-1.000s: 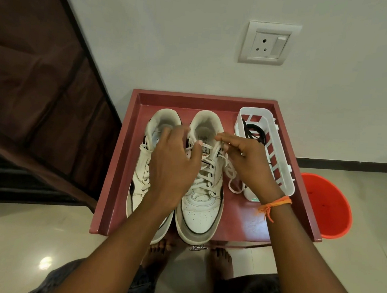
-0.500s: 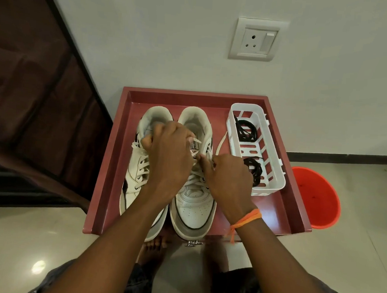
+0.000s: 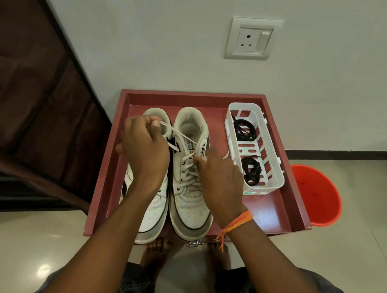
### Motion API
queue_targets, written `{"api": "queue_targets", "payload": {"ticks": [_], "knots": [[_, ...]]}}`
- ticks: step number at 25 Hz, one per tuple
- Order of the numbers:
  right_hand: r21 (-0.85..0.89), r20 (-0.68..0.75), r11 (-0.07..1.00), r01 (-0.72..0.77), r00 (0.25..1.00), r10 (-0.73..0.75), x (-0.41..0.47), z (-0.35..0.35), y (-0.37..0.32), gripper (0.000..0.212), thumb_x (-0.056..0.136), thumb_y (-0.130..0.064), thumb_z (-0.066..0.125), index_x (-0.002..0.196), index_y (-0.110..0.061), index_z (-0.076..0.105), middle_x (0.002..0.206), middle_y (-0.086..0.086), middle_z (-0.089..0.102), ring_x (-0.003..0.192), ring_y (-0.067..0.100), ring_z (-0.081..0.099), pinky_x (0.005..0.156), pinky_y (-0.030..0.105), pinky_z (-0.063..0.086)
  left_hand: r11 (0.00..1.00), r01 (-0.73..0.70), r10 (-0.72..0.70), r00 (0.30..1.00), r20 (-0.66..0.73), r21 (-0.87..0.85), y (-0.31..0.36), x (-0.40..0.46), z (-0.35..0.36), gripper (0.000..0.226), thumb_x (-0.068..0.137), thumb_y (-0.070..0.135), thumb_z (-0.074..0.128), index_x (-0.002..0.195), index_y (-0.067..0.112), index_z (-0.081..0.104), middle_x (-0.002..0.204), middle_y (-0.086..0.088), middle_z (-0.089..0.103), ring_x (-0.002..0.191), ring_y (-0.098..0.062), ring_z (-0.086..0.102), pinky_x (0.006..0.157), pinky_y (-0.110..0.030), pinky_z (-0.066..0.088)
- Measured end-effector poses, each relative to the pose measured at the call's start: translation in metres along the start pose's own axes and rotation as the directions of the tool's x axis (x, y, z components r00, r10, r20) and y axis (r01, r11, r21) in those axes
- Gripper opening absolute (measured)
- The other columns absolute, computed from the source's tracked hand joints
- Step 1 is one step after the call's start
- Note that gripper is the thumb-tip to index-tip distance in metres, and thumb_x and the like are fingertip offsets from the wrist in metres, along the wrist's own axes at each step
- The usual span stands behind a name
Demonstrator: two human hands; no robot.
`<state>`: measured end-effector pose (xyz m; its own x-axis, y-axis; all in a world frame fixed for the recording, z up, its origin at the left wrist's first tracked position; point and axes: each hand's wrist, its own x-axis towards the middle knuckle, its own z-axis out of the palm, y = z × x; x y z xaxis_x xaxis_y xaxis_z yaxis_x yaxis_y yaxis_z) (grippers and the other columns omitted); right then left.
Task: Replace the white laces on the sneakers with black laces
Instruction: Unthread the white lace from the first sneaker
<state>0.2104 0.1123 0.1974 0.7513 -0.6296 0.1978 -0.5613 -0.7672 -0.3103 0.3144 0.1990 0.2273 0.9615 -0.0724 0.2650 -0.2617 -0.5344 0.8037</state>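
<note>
Red tray (image 3: 107, 181): sneakers (image 3: 191, 185) fill its left half, toes poking over the near edge, basket (image 3: 275, 172) of black laces (image 3: 244, 132) by the right rim. Left hand (image 3: 143, 152) pinches a white lace (image 3: 177, 133) end pulled taut; right hand (image 3: 219, 182) pinches lace at the eyelets.

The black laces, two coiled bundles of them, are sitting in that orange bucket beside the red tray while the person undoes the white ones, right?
Not quite. In the head view the two coiled black laces lie in the white basket on the red tray, not in the orange bucket beside it. The rest holds: the person is undoing the white laces.
</note>
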Motion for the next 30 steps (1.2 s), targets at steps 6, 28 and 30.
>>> {"api": "queue_targets", "payload": {"ticks": [6,28,30], "knots": [[-0.099,0.008,0.994,0.039,0.999,-0.038,-0.002,-0.003,-0.005,0.033,0.100,-0.035,0.050,0.074,-0.015,0.056,0.065,0.011,0.064,0.056,0.033,0.063,0.049,0.029,0.030,0.781,-0.531,0.422,0.837,0.349,0.330,-0.004,-0.011,0.010,0.055,0.074,0.005,0.063,0.126,0.022,0.061,0.155,-0.004,0.033,0.137,-0.031,0.024,0.098,-0.053,0.029],[-0.113,-0.080,0.992,0.059,0.994,-0.068,0.002,-0.002,-0.007,0.044,0.082,-0.024,0.073,0.055,-0.021,0.038,0.048,0.004,0.052,0.040,0.024,0.049,0.042,0.024,0.021,0.755,-0.601,0.467,0.775,0.426,0.264,-0.009,-0.003,0.014,0.027,0.083,0.018,0.066,0.107,0.028,0.072,0.153,-0.004,0.040,0.137,-0.032,0.025,0.100,-0.058,0.026],[-0.120,-0.095,0.991,0.059,0.993,-0.071,0.003,-0.001,-0.006,0.048,0.073,-0.018,0.079,0.052,-0.020,0.036,0.044,0.002,0.048,0.035,0.021,0.044,0.041,0.022,0.018,0.783,-0.571,0.431,0.784,0.447,0.246,-0.010,-0.007,0.020,0.015,0.083,0.019,0.067,0.092,0.027,0.076,0.148,-0.001,0.047,0.136,-0.033,0.026,0.100,-0.057,0.023]]}}
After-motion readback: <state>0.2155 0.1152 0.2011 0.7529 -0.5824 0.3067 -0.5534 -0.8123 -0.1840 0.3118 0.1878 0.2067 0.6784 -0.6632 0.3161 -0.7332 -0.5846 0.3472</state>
